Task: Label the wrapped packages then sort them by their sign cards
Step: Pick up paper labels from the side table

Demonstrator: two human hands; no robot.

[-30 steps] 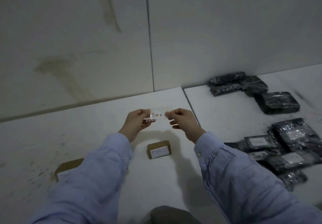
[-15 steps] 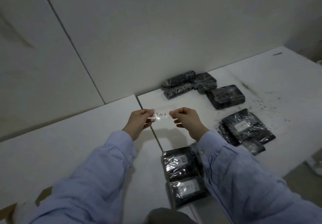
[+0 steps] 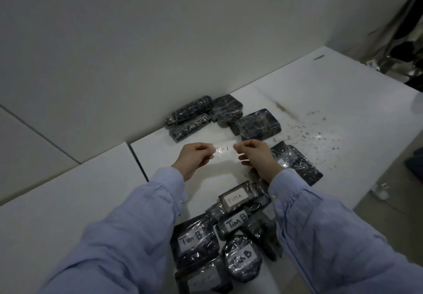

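Above mid table (image 3: 160,202), L hand (image 3: 194,158) & R hand (image 3: 256,158) each pinch one end of "Tim A" label (image 3: 223,153), held taut, prob. to stick flat on a far pkg (image 3: 256,124).

We hold a clear label (image 3: 223,153) marked "Tim A" stretched flat above the worktop (image 3: 91,202). Bare black packages (image 3: 256,124) lie beyond it; labelled packages (image 3: 235,198) cluster nearer us, overlapping.
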